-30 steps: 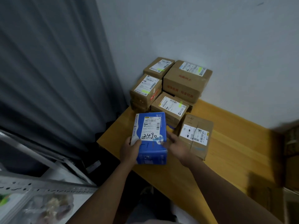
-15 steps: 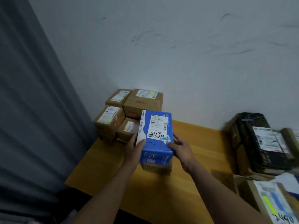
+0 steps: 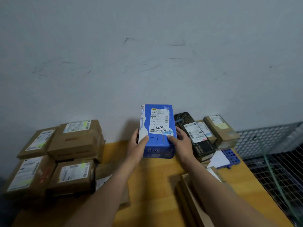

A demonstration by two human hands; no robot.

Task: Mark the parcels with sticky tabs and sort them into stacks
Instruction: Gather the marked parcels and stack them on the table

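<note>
Far left of the blue parcel (image 3: 157, 130), a cluster of brown cardboard parcels (image 3: 55, 154) with white labels sits stacked on the wooden table (image 3: 157, 181). The left hand (image 3: 136, 145) grips the blue parcel's left edge, thumb on its top face, fingers wrapped behind. The blue parcel is held above the table near the wall, its label marked "2490". The right hand (image 3: 182, 142) clamps its right edge likewise. Just right of it lies a black parcel (image 3: 194, 136), then a brown box (image 3: 220, 130), then a wire basket (image 3: 268, 140).
</note>
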